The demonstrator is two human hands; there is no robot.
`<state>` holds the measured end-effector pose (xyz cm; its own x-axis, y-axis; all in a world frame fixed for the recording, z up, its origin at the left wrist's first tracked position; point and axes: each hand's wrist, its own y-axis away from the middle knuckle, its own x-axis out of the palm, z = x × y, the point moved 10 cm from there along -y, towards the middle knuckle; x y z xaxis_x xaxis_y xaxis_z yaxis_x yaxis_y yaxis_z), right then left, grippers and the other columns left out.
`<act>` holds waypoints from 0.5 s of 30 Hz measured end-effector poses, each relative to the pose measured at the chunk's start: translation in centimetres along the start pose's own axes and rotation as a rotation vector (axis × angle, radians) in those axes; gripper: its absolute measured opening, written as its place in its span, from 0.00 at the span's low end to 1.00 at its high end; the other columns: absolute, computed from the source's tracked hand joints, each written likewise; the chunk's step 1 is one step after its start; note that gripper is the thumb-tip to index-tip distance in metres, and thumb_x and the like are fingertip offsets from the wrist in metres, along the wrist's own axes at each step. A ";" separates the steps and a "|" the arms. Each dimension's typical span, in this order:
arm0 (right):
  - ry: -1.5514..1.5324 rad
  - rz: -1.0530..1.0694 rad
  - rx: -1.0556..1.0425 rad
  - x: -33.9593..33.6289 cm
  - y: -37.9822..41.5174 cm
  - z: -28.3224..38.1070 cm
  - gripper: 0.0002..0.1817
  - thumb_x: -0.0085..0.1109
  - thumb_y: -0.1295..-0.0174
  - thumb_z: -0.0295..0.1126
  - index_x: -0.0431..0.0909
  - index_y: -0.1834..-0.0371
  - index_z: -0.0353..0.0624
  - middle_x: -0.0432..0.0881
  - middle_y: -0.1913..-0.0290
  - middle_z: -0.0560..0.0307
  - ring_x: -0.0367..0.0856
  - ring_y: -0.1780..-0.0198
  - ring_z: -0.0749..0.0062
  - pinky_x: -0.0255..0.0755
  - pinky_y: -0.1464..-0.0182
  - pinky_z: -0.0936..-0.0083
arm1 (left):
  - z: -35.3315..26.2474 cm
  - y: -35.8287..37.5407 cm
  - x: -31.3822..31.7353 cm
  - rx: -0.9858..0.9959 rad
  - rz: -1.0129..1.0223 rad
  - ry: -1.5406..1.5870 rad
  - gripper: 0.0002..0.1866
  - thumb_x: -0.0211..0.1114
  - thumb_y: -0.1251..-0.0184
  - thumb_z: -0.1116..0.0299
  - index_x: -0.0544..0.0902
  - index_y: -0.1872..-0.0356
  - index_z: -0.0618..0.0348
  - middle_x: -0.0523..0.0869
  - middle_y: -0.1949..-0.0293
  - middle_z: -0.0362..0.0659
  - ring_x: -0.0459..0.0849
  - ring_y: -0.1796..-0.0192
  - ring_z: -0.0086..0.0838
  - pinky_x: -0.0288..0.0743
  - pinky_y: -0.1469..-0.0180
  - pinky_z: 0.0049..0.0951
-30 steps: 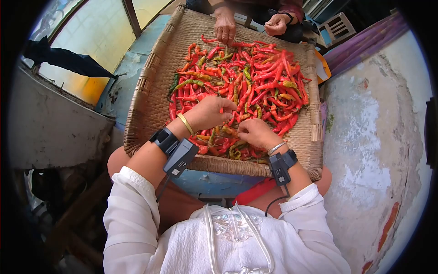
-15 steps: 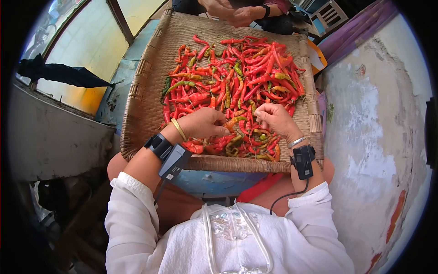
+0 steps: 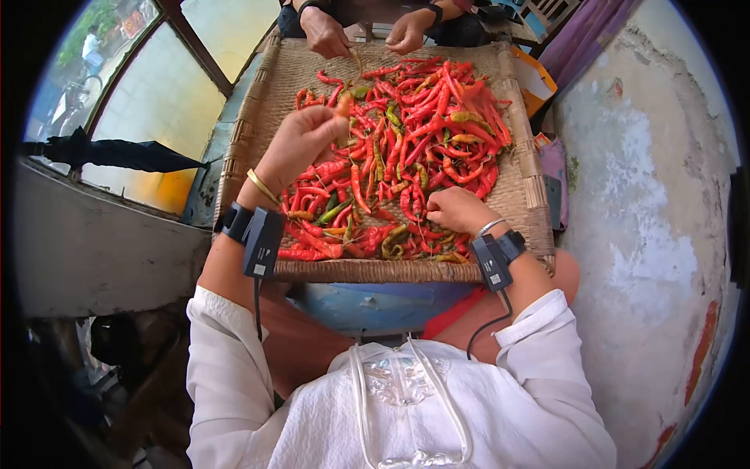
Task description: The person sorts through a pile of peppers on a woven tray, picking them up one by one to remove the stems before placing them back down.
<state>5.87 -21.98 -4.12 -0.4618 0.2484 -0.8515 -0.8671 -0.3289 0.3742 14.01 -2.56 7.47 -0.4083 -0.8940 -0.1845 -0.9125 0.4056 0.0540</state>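
Red chili peppers [image 3: 414, 133], with some green and brownish ones among them, lie heaped on a woven tray [image 3: 533, 187]. My left hand [image 3: 306, 139] is raised over the left part of the heap, its fingers pinched on an orange-red pepper [image 3: 344, 105] that looks blurred. Low over the heap's right front, my right hand [image 3: 457, 209] is closed, fingertips down by the peppers; what it holds, if anything, is hidden.
Across the tray, another person's two hands [image 3: 326, 33] hang over the far edge, one with a thin brownish pepper [image 3: 358, 62]. A folded dark umbrella [image 3: 125, 152] is at left, a worn wall [image 3: 625, 234] at right.
My left hand has moved up and left from the near peppers, now with a pepper in its fingers. My right hand stays near the front. The other person's hands have separated and come lower.
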 end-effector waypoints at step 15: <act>-0.004 -0.203 0.156 -1.8 -0.8 -0.1 0.15 0.57 0.50 0.45 0.78 0.70 0.44 0.80 0.68 0.50 0.77 0.61 0.55 0.70 0.58 0.62 | 5.9 -1.5 11.8 0.278 0.098 -0.641 0.10 0.60 0.48 0.65 0.81 0.66 0.58 0.81 0.74 0.51 0.80 0.69 0.43 0.73 0.63 0.38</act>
<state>7.43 -22.23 -2.90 -0.2762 0.2988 -0.9135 -0.9602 -0.1280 0.2484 10.76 -12.56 -0.54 -0.3138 -0.5972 -0.7382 -0.7967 0.5885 -0.1374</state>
